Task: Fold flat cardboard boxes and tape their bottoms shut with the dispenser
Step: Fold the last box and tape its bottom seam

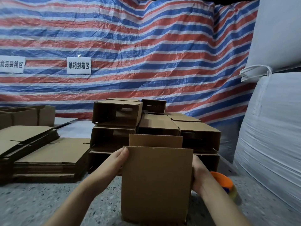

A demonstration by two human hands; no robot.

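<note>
A brown cardboard box (156, 181) stands upright on the speckled floor in front of me, its near flap and far flap raised. My left hand (116, 160) grips its upper left edge, thumb on the near panel. My right hand (199, 173) holds its right side, fingers hidden behind the cardboard. The orange tape dispenser (224, 180) lies on the floor just right of my right wrist, partly hidden by it.
A stack of folded open boxes (146, 124) stands right behind the held box. Piles of flat cardboard (48, 154) lie at the left. Big white sacks (273, 121) fill the right side. A striped tarp (146, 46) forms the back wall.
</note>
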